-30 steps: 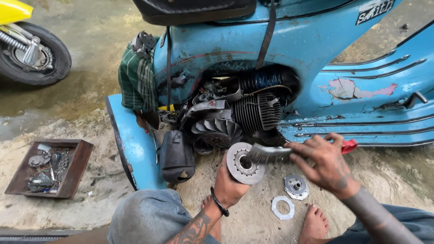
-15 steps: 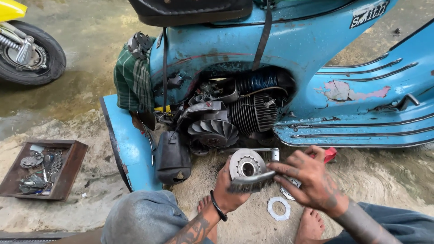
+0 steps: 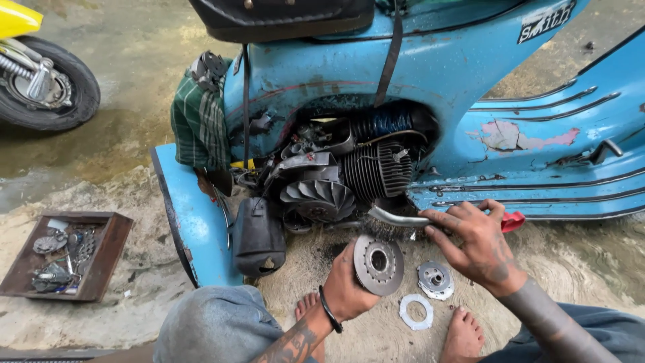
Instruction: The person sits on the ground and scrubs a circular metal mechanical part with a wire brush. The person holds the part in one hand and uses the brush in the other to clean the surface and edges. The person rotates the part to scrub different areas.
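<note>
My left hand (image 3: 346,286) holds a round grey metal disc (image 3: 379,264) with a centre hole and small holes around it, facing up toward me. My right hand (image 3: 474,242) grips a wire brush with a curved silver neck (image 3: 396,218) and a red handle end (image 3: 513,221), its bristles just above the disc. Behind them the blue scooter (image 3: 430,74) lies open at the side, showing the finned engine cylinder (image 3: 379,168) and the fan wheel (image 3: 318,199).
A smaller round metal hub (image 3: 435,279) and a flat white ring (image 3: 416,312) lie on the sandy ground by my bare feet (image 3: 462,336). A wooden tray (image 3: 111,252) of small parts sits at the left. A motorcycle wheel (image 3: 44,84) stands at upper left.
The brush has lifted off the disc's face to just above it. The disc has tilted and come lower, toward the ground. The view has shifted slightly.
</note>
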